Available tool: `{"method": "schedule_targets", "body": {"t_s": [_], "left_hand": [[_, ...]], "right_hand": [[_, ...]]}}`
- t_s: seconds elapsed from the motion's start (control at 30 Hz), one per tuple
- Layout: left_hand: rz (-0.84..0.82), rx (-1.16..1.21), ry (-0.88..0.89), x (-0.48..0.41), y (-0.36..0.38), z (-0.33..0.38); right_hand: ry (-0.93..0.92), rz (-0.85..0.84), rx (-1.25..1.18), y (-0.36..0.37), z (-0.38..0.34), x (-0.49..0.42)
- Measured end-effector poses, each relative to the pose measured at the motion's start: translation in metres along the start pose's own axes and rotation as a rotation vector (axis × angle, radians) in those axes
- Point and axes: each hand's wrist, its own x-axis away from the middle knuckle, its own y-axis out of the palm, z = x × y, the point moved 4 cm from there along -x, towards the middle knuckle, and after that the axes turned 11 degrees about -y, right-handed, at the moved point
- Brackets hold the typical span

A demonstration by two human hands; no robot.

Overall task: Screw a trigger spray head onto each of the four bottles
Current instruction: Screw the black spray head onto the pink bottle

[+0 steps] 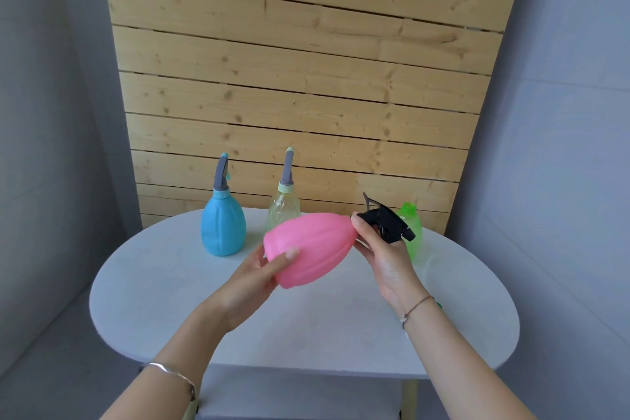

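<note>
A pink bottle (308, 247) lies tilted in the air above the table, base toward me. My left hand (264, 271) cups its base. My right hand (383, 257) grips a black trigger spray head (387, 223) at the bottle's neck. A blue bottle (223, 227) with a grey spray head stands at the back left. Beside it a clear yellowish bottle (283, 210) also carries a grey spray head. A green bottle (412, 232) with an open neck stands behind my right hand, partly hidden.
The white oval table (238, 327) holds everything. A small green piece (439, 305) peeks out beside my right wrist, mostly hidden. A wooden slat panel (300, 78) rises directly behind the table, with grey walls on both sides.
</note>
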Motion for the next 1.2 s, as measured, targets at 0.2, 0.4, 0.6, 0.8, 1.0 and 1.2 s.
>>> {"method": "schedule_targets", "body": {"t_s": [0.2, 0.4, 0.6, 0.8, 1.0, 1.2], "left_hand": [[0.009, -0.002, -0.144, 0.001, 0.003, -0.007], [-0.035, 0.027, -0.086, 0.000, 0.005, -0.002], [0.032, 0.010, -0.027, 0.001, 0.002, -0.001], [-0.055, 0.190, -0.251, 0.001, 0.009, -0.009], [0.066, 0.230, -0.105, 0.003, 0.011, -0.004], [0.217, 0.092, 0.084, 0.012, 0.013, 0.010]], "right_hand": [[-0.035, -0.009, 0.027, 0.005, -0.001, 0.003], [0.017, -0.003, -0.013, 0.005, 0.001, 0.004], [0.024, 0.019, -0.062, 0.004, -0.004, 0.003], [-0.014, -0.041, -0.053, 0.011, -0.005, 0.005], [-0.053, -0.059, -0.030, 0.014, -0.012, 0.004], [-0.021, 0.029, -0.064, 0.016, -0.010, 0.010]]}}
